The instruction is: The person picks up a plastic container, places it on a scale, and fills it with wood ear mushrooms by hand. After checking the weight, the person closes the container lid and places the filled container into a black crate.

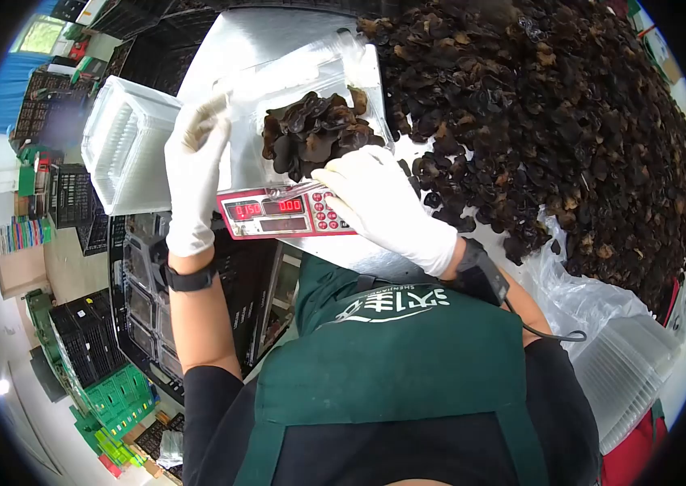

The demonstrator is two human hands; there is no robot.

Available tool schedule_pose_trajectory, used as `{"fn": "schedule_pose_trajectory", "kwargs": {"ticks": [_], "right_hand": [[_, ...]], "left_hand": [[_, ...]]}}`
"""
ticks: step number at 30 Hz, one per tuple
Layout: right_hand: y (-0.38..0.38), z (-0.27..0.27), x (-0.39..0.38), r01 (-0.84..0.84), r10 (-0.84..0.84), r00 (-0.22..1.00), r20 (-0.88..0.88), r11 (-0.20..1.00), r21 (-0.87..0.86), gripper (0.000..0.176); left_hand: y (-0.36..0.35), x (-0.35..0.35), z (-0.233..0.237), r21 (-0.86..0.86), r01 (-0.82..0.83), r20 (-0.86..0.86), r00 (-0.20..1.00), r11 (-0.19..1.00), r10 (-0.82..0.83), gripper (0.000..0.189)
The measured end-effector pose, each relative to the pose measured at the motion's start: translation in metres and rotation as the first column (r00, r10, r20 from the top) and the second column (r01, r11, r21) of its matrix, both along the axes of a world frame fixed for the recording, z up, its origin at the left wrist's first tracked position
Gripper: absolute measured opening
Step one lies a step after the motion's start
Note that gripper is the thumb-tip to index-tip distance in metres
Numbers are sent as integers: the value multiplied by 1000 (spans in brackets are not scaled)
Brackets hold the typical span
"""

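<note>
A clear plastic box (254, 166) with a hinged lid (298, 69) rests on a digital scale (225, 212), the lid standing raised at the far side. Dark wood ear mushrooms (311, 134) are heaped inside the box. The scale's red display reads about 0.150 and 0.00. My left hand (197, 166), in a white glove, has its bent fingers closed at the box's left side, near the lid's corner. My right hand (387, 202), also gloved, reaches over the scale's buttons, its fingers pinching the box's near edge. Part of that edge is hidden under them.
A large pile of wood ears (537, 121) covers the right side of the metal table (238, 40). Nested clear boxes stand left (136, 150) and lower right (622, 373). A plastic bag (574, 283) lies beside the pile. Black crates (136, 308) stand on the left.
</note>
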State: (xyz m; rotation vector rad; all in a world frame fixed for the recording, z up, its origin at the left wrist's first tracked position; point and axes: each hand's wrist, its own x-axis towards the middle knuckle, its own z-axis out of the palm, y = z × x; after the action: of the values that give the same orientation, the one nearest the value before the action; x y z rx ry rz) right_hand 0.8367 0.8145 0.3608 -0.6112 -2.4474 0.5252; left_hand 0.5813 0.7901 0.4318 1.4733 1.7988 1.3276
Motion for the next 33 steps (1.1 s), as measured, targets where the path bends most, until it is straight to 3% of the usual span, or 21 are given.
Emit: {"fn": "schedule_pose_trajectory", "kwargs": {"ticks": [1,3,4,5,8,9,11,13,14,15,17,18,19,23,25,27,31,33], "right_hand": [[0,-2,-4,11,-12,997,71,1000,12,39],[-2,1,-6,55,-56,997,45,998,13,36],[-4,4,-6,78,-78,996,32,997,12,34],[-6,7,-2,89,-85,994,-61,994,61,33],[-11,7,28,152,-103,947,-303,978,142,30],[-11,8,36,208,-174,919,-354,976,60,30],[2,3,43,353,-325,835,-444,935,-21,35],[12,5,39,370,-518,776,-359,836,-406,43],[18,4,37,294,-525,819,-233,732,-615,50],[29,-5,37,234,-442,883,-157,705,-670,47],[45,-31,33,-41,-354,909,-223,456,-889,45],[46,-36,31,-84,-359,879,-316,535,-841,45],[47,-32,31,-105,-386,869,-310,468,-877,43],[50,-18,39,-137,-330,903,-274,383,-913,47],[40,-13,42,-129,-360,886,-294,417,-900,41],[25,-3,45,-115,-374,884,-279,406,-906,41],[2,8,30,-128,-268,931,-249,398,-908,43],[-13,29,16,-183,-134,961,-241,346,-920,50]], "left_hand": [[-8,3,0,-6,-7,-107,994,1000,6,29],[-26,20,1,53,42,-170,985,998,-33,35],[-35,24,3,40,81,-378,924,996,-60,47],[-45,28,-1,0,88,-456,887,996,-78,58],[-69,42,-12,-133,79,-376,918,988,-124,59],[-75,47,-17,-176,53,-316,943,983,-107,58],[-79,50,-36,-70,16,-346,937,997,-39,39],[-78,53,-44,47,-51,-427,902,998,66,43],[-76,58,-47,-13,-140,-307,943,990,130,49],[-74,60,-49,-81,-221,-186,961,972,203,54],[-69,45,-72,-209,-85,195,973,974,127,68],[-66,43,-67,-251,22,404,911,968,84,69],[-66,42,-63,-259,114,593,802,959,65,69],[-64,45,-76,-48,112,714,699,993,-44,66],[-75,52,-69,-128,116,714,701,985,10,66],[-95,66,-63,-97,83,754,657,992,19,65],[-145,71,-56,-57,-56,807,586,997,79,68],[-178,60,-46,23,-162,894,445,986,52,69]]}}
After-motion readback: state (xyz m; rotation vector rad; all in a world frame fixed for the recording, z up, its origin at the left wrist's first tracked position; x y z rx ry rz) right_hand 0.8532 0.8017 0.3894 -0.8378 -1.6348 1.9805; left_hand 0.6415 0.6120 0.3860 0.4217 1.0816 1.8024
